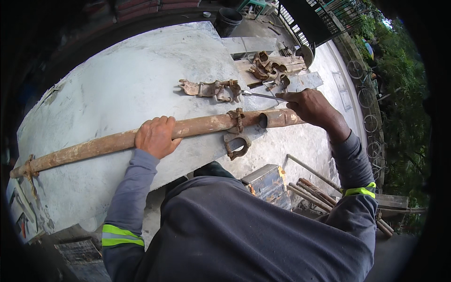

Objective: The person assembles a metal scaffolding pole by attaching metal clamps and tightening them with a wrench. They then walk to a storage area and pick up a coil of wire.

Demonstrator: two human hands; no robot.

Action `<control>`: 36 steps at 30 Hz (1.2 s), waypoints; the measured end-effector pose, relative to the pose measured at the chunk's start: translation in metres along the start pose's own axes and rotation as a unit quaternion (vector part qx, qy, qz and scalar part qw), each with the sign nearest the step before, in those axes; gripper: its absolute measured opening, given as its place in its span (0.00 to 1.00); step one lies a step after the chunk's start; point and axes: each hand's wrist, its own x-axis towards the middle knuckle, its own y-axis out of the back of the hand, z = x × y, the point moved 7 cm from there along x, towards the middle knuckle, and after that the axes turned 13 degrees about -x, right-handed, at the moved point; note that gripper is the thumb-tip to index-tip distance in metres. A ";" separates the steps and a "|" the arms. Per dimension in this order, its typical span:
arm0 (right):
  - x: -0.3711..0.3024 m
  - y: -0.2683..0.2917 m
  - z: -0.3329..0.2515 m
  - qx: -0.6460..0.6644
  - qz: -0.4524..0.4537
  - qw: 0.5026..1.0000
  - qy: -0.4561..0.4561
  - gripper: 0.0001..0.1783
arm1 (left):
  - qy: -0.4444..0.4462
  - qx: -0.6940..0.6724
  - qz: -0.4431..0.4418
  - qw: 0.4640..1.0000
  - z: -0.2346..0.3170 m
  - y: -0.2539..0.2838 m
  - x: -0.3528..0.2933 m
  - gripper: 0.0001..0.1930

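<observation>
Fingers (288, 97) of the right hand (312, 107) clench a metal tool (263, 96), its end hidden; left hand (156, 136) grasps rusty pipe (98, 143), fingertips unseen.

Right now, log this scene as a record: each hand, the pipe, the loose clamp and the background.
Left hand: closed over the rusty pipe
Right hand: holding a slim metal tool
Pipe: lying along the near side of the pale tabletop
Loose clamp: on the tabletop beyond the pipe, tool tip at its right end; contact unclear
Background: clamp pile, dark bucket, bicycles at right
</observation>
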 end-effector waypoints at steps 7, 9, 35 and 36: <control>0.002 0.054 -0.064 -0.192 -0.027 0.979 0.054 0.22 | -0.028 0.001 0.028 0.999 0.001 0.002 -0.002 0.24; 0.006 0.060 -0.073 -0.205 -0.005 0.976 0.072 0.07 | -0.026 -0.004 0.030 0.999 0.001 0.002 -0.003 0.23; 0.060 0.076 -0.139 -0.285 0.037 0.938 0.192 0.04 | 0.005 -0.008 0.024 1.000 -0.005 0.000 -0.006 0.23; 0.051 0.075 -0.127 -0.256 0.081 0.939 0.216 0.05 | 0.005 -0.004 0.017 1.000 -0.006 -0.001 -0.007 0.23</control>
